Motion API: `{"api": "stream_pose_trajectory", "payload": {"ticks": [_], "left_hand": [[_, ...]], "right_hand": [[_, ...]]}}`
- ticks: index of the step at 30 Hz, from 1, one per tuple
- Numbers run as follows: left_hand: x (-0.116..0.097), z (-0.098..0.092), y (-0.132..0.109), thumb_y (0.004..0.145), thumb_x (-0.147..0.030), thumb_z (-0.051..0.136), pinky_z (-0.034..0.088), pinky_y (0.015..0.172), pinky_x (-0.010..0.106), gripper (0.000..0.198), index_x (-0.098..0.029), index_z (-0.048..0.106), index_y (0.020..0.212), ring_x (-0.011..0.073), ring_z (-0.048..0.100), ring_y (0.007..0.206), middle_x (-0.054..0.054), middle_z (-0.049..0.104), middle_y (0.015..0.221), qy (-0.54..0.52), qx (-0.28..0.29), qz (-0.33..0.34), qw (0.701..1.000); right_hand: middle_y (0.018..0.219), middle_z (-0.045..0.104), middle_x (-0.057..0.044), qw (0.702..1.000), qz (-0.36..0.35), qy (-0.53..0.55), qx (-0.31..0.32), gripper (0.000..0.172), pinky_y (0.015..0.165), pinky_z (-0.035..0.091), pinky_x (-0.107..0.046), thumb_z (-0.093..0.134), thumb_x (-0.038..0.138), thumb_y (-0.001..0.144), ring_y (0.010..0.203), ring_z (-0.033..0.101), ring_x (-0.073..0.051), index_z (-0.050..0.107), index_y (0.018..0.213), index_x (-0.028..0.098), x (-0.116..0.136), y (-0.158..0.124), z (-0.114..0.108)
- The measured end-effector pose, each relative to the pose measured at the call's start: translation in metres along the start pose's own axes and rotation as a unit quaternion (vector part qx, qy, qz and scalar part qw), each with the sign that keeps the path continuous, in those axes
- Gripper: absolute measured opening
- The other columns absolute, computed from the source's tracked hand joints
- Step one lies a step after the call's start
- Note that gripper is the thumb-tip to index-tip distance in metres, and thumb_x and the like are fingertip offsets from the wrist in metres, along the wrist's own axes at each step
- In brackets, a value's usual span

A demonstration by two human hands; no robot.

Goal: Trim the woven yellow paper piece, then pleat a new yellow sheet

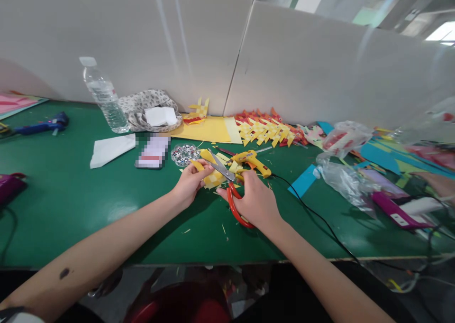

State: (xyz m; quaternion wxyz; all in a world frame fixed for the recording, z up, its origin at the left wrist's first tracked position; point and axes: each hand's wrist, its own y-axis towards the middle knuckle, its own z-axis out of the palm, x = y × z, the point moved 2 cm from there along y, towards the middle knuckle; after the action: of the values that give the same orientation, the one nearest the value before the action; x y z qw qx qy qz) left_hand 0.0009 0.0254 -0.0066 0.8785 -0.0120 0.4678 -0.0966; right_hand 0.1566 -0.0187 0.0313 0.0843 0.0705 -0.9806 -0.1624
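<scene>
My left hand (190, 183) pinches a woven piece of yellow paper strips (212, 176) just above the green table (71, 195). My right hand (256, 198) is closed through the red handles of a pair of scissors (227, 183), whose metal blades point up and left across the yellow piece. A yellow hot glue gun (253, 161) lies just behind my right hand, its black cord (313, 214) trailing off to the right. A small round dish of beads (184, 154) sits behind my left hand.
A water bottle (104, 97), a patterned pouch (149, 108), white paper (112, 150) and a phone (152, 154) lie at the back left. Yellow sheets (209, 129) and finished yellow-red woven pieces (268, 129) line the white partition. Plastic bags (343, 178) and coloured paper crowd the right. A blue glue gun (40, 125) lies far left.
</scene>
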Motion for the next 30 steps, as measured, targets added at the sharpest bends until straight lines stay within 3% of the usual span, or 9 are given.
{"api": "stream_pose_trajectory", "payload": {"ticks": [9,16,30], "left_hand": [[-0.001,0.0024,-0.0021,0.061,-0.023,0.077,0.045,0.058,0.018,0.025,-0.017,0.055,0.072,0.0081,0.059,0.063,-0.004,0.061,0.07,-0.017,0.021,-0.008,1.0],[0.0029,-0.0001,-0.0006,0.064,-0.022,0.075,0.047,0.062,0.023,0.023,-0.016,0.059,0.08,0.0102,0.059,0.063,-0.002,0.062,0.071,-0.002,0.035,-0.001,0.999],[0.0041,-0.0002,-0.0019,0.066,-0.023,0.074,0.048,0.06,0.02,0.021,-0.017,0.059,0.08,0.0102,0.061,0.066,-0.001,0.064,0.076,-0.016,0.042,-0.026,0.999]], "right_hand": [[0.08,0.052,-0.005,1.0,-0.019,-0.015,-0.02,0.037,0.048,0.027,-0.026,0.047,0.055,0.074,0.068,0.054,-0.02,0.039,0.08,0.02,-0.0032,0.0006,0.0031],[0.074,0.049,-0.004,0.997,-0.052,-0.02,-0.046,0.038,0.047,0.024,-0.025,0.045,0.057,0.075,0.063,0.052,-0.019,0.04,0.08,0.019,-0.0056,0.0004,0.0026],[0.075,0.052,-0.003,0.999,-0.034,-0.004,-0.023,0.037,0.045,0.022,-0.024,0.045,0.056,0.076,0.057,0.052,-0.017,0.04,0.08,0.019,-0.003,0.0005,0.0031]]}}
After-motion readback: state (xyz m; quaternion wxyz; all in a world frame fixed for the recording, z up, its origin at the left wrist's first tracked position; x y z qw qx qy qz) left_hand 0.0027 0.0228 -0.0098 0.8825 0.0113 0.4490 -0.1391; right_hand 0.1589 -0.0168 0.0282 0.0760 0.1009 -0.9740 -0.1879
